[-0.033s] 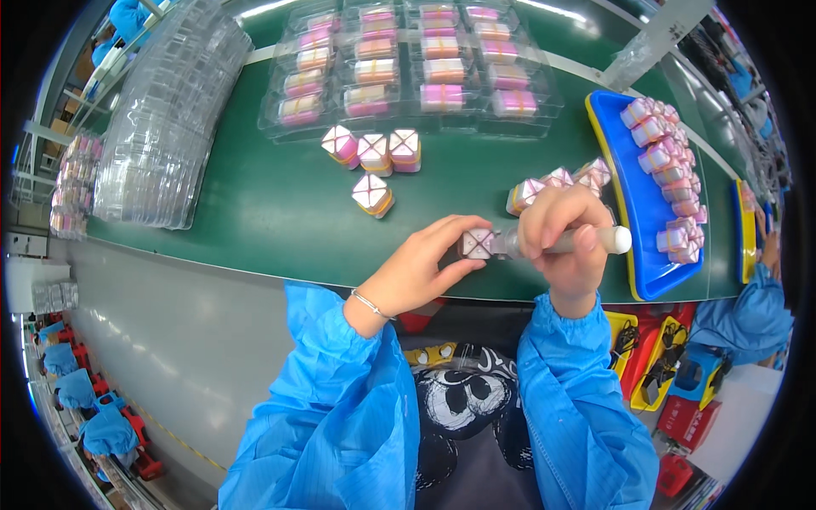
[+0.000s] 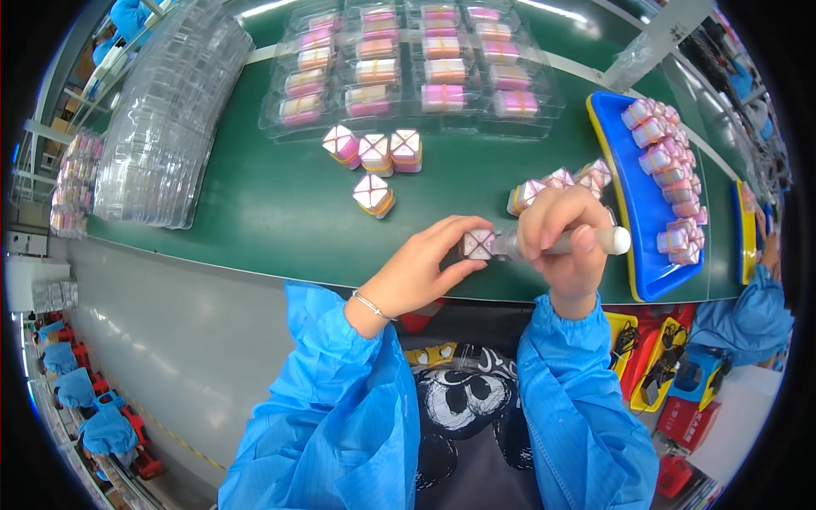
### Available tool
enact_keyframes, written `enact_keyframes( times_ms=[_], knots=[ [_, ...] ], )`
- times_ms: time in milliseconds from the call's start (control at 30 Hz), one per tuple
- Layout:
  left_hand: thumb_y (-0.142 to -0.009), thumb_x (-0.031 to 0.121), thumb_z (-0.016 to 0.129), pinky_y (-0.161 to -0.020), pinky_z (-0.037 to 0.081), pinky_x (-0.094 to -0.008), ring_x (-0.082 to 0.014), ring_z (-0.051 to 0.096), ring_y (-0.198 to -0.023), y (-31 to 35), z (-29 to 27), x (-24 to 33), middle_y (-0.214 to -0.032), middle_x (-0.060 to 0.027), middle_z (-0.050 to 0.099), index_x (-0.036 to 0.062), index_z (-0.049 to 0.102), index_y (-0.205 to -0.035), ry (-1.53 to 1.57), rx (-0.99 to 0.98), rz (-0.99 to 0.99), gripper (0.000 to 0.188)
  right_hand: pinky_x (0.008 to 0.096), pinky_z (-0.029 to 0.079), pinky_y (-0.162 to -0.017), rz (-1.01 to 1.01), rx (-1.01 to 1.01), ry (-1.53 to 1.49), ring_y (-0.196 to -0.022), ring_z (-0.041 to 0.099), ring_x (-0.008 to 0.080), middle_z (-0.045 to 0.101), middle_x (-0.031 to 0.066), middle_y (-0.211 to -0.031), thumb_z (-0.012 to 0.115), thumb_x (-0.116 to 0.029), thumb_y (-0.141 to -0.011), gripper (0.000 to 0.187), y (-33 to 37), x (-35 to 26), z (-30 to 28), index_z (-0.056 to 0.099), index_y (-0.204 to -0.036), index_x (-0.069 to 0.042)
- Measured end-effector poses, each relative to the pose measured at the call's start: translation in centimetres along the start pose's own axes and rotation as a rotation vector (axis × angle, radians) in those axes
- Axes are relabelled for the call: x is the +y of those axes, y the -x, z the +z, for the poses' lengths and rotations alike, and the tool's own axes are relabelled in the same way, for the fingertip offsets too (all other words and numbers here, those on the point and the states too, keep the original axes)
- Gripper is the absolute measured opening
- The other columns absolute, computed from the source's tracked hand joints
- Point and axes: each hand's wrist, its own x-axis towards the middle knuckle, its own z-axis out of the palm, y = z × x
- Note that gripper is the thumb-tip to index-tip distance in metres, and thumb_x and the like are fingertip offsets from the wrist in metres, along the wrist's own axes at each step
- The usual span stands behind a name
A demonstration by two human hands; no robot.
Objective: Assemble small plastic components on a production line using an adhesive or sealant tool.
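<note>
At the front edge of the green table my left hand (image 2: 422,265) pinches a small block bundle (image 2: 478,244) between thumb and forefinger. Its top is white and pink with crossed dark lines. My right hand (image 2: 565,238) is wrapped round a pale, pen-like tube (image 2: 614,240) with a rounded white end. The tube's clear narrow end meets or nearly meets the block's right side; contact cannot be made out. Just beyond my right hand stands a group of similar bundles (image 2: 529,194), partly hidden by it. Farther left are several more loose bundles (image 2: 372,194) with yellow bands.
Clear plastic trays (image 2: 408,119) filled with banded bundles lie at the back. A tall stack of clear trays (image 2: 166,119) stands at left. To the right is a blue bin (image 2: 646,268) holding more bundles. Another person's blue sleeve (image 2: 748,310) shows at far right.
</note>
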Motion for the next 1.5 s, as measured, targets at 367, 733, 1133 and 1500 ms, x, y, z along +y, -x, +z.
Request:
enact_keyframes(
  times_ms=[367, 733, 1133, 1500],
  knots=[
    [-0.085, 0.008, 0.071, -0.087, 0.050, -0.0369, -0.0327, 0.062, -0.102, 0.3, 0.2, 0.2, -0.114, -0.0174, 0.060, -0.0006, 0.053, -0.124, 0.003, 0.003, -0.034, 0.044, 0.0253, 0.033, -0.047, 0.111, -0.029, 0.245, -0.051, 0.044, 0.0092, 0.056, 0.0045, -0.062, 0.055, -0.019, -0.094, 0.033, -0.5, -0.3, 1.1, 0.053, -0.065, -0.004],
    [-0.086, 0.008, 0.069, -0.090, 0.049, -0.0365, -0.0331, 0.061, -0.106, 0.4, 0.1, 0.5, -0.118, -0.0175, 0.059, 0.0004, 0.053, -0.125, -0.013, -0.007, -0.049, 0.043, 0.0272, 0.034, -0.045, 0.045, -0.005, 0.320, -0.049, 0.045, 0.0110, 0.057, 0.0063, -0.061, 0.055, -0.024, -0.093, 0.038, -0.1, -0.5, 1.2, 0.051, -0.061, -0.003],
    [-0.102, 0.036, 0.046, -0.097, 0.044, -0.0331, -0.0188, 0.059, -0.108, 1.0, -0.7, -0.9, -0.116, -0.0105, 0.059, 0.0040, 0.036, -0.144, 0.801, -0.056, -0.201, 0.054, 0.0221, 0.031, -0.039, 0.013, 0.282, 0.050, -0.046, 0.039, 0.0091, 0.052, 0.0096, -0.071, 0.047, -0.024, -0.100, 0.030, 1.4, -1.4, -1.6, 0.047, -0.078, -0.004],
    [-0.103, 0.039, 0.029, -0.034, 0.035, -0.0231, -0.0155, 0.048, -0.049, 2.3, 0.9, 3.3, -0.088, -0.0178, 0.057, 0.0036, 0.037, -0.137, 1.517, 0.035, -0.479, 0.050, 0.0181, 0.032, -0.054, 0.198, -0.013, 0.300, -0.059, 0.039, 0.0005, 0.056, 0.0029, -0.107, 0.073, 0.000, -0.078, 0.020, 3.1, 1.1, 1.9, 0.069, -0.097, -0.004]
  ],
)
